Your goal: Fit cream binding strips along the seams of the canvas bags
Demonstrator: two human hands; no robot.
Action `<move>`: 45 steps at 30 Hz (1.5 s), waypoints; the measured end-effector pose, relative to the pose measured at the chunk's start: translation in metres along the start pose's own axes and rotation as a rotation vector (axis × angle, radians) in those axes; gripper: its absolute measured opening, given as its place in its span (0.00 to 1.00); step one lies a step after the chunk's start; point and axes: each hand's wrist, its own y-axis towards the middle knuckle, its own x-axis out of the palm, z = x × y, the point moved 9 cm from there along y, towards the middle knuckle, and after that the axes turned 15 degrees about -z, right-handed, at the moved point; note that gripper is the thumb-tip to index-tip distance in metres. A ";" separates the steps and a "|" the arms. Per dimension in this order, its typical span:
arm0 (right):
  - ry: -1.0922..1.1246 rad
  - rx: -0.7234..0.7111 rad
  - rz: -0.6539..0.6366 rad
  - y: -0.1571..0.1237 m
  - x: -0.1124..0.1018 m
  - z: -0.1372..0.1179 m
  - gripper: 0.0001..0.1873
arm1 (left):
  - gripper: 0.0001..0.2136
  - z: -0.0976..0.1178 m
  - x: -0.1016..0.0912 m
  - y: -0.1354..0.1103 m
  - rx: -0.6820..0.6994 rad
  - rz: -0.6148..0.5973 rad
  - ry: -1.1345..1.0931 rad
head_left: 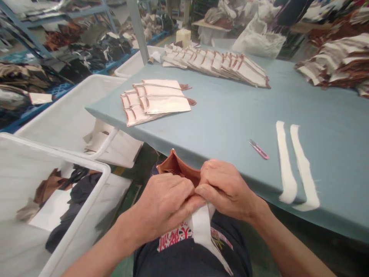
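Observation:
Both hands are together at the table's front edge, closed on the near rim of a brown-lined fabric pouch (180,165) whose mouth gapes upward. My left hand (165,202) has its fingers curled over the rim, with the thumb pointing right. Pressed close beside it, my right hand (226,188) pinches the same rim; the two thumbs nearly meet. From under the hands a white fabric strip (203,227) hangs down over the dark apron (184,257). The pouch's lower part is hidden by my hands.
On the blue-green table (219,115) lie pink-handled thread snips (259,149), two white strips (302,165), a pile of cream pouches (161,98) and a long row of pieces (216,63). White bins (105,173) with scraps stand at left. Brown-and-cream pieces (340,61) are heaped at right.

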 end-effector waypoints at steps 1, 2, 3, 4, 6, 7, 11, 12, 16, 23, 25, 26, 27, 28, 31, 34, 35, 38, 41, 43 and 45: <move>-0.016 0.010 -0.004 -0.002 0.001 0.001 0.23 | 0.20 -0.001 0.002 -0.001 0.002 0.006 -0.001; -0.017 0.022 -0.003 -0.004 0.002 0.002 0.23 | 0.20 -0.001 0.004 0.000 0.016 0.012 -0.019; -0.002 0.032 0.001 -0.006 0.003 0.004 0.22 | 0.20 0.000 0.005 0.000 0.036 0.022 -0.052; 0.025 0.038 0.014 -0.008 0.003 0.005 0.22 | 0.19 0.002 0.005 0.001 0.058 0.038 -0.097; 0.119 0.029 0.064 -0.010 0.003 0.004 0.22 | 0.18 0.006 0.006 0.004 0.100 0.065 -0.219; 0.194 0.021 0.100 -0.012 0.003 0.004 0.22 | 0.17 0.009 0.007 0.006 0.121 0.070 -0.294; 0.514 0.036 0.247 -0.025 0.011 0.012 0.26 | 0.17 0.019 0.015 0.011 0.163 0.042 -0.509; 0.546 0.051 0.252 -0.029 0.014 0.014 0.26 | 0.17 0.021 0.018 0.011 0.166 0.032 -0.519; 0.519 0.129 0.160 -0.044 0.021 0.025 0.27 | 0.14 0.020 0.031 0.009 0.140 -0.066 -0.434; 0.366 0.266 -0.148 -0.043 0.010 0.028 0.34 | 0.13 0.001 0.035 0.011 0.023 -0.101 -0.371; 0.312 0.273 -0.205 -0.036 0.008 0.024 0.29 | 0.14 0.000 0.031 0.014 0.005 -0.081 -0.354; 0.317 0.282 -0.222 -0.033 0.007 0.022 0.28 | 0.15 -0.002 0.028 0.016 -0.003 -0.074 -0.363; 0.339 0.288 -0.230 -0.031 0.006 0.021 0.27 | 0.15 -0.005 0.026 0.018 -0.007 -0.075 -0.394; 0.369 0.288 -0.232 -0.029 0.004 0.019 0.26 | 0.14 -0.009 0.025 0.021 -0.007 -0.091 -0.445; 0.417 0.285 -0.197 -0.030 -0.013 0.011 0.25 | 0.14 -0.025 0.027 0.027 0.001 -0.192 -0.633; 0.396 0.352 -0.125 -0.042 -0.040 0.013 0.24 | 0.20 -0.045 0.026 0.028 -0.022 -0.220 -0.689; 0.378 0.389 -0.108 -0.048 -0.047 0.016 0.24 | 0.22 -0.048 0.023 0.029 -0.022 -0.211 -0.693; 0.289 0.503 -0.090 -0.068 -0.060 0.035 0.24 | 0.19 -0.043 0.020 0.031 0.019 -0.234 -0.698; 0.249 0.609 -0.124 -0.085 -0.053 0.060 0.23 | 0.08 -0.025 0.018 0.035 0.079 -0.274 -0.622; 0.234 0.654 -0.160 -0.089 -0.045 0.073 0.23 | 0.04 -0.018 0.016 0.038 0.084 -0.280 -0.570; 0.206 0.654 -0.178 -0.086 -0.041 0.078 0.22 | 0.06 -0.016 0.016 0.041 0.064 -0.293 -0.559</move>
